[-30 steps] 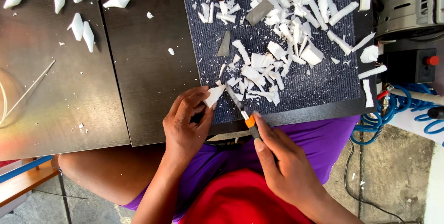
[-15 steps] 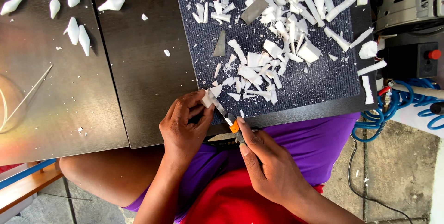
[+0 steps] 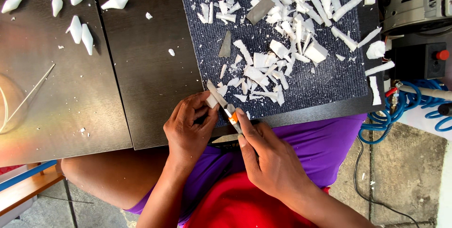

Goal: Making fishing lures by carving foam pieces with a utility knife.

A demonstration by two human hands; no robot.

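Note:
My left hand [image 3: 189, 126] pinches a small white block [image 3: 211, 101] at the near edge of the dark table [image 3: 146, 82]. My right hand [image 3: 268, 157] grips a utility knife [image 3: 224, 106] with an orange slider; its blade lies across the block. Both hands work over my lap, just in front of a dark ribbed mat [image 3: 325, 84] covered in several white shavings [image 3: 278, 44].
Several carved white pointed pieces [image 3: 81, 32] lie at the table's far left. Grey flat scraps [image 3: 260, 11] rest on the mat. A compressor-like machine [image 3: 414, 2] and a coiled blue hose [image 3: 400, 115] sit at right. A glass bowl rim [image 3: 9, 105] shows at left.
The knife blade has swung from the right side of the block to lie across it, pointing up-left. Both hands have shifted slightly left along the table edge.

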